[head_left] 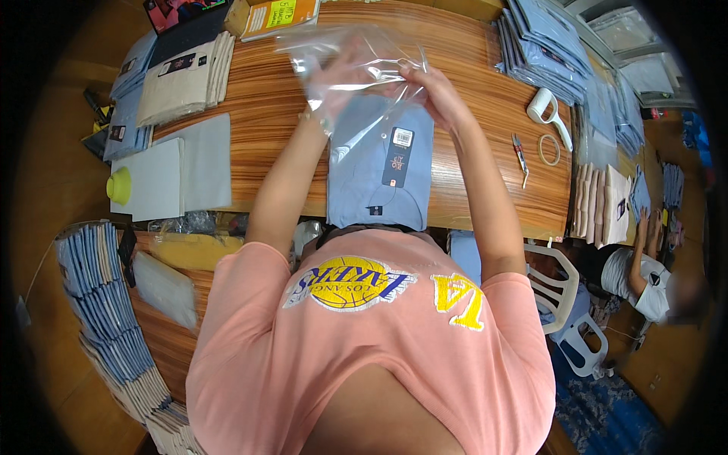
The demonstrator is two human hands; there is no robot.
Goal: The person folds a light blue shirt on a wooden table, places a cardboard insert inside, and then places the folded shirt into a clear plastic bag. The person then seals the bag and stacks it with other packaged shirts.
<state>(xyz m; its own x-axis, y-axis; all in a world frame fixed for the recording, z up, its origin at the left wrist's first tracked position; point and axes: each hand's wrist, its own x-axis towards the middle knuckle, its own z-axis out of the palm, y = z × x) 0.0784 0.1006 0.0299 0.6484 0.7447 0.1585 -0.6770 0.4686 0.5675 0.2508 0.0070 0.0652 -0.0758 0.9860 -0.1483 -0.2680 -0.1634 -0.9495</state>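
Scanning left to right, we log a long pile of folded blue and beige garments (114,303) at lower left, a yellow-green round thing (119,186) on white sheets (158,182), a beige garment stack (178,83) and an orange notebook (280,17) at the far edge of the desk (258,91). Next, the left hand (339,76), blurred behind film; we cannot tell whether its grip is spread or pinching. The clear bag (379,49) spans both hands, its near part overlapping the far end of the folded blue shirt (360,178), flat mid-desk against the near edge. We judge folding and tagging done: the dark hang tag (395,159) sits face up. Covering looks barely begun: most of the shirt lies bare, so that part is left; whether its far end is inside the bag, we can't tell. The right hand (441,95) has its grip pinching the bag's film between thumb and fingers. Further right: a slim red tool (519,152), a blue garment stack (538,38), a white handled tool (542,105), a tape ring (540,149), more beige garments (603,201), then a co-worker (648,284) well apart.
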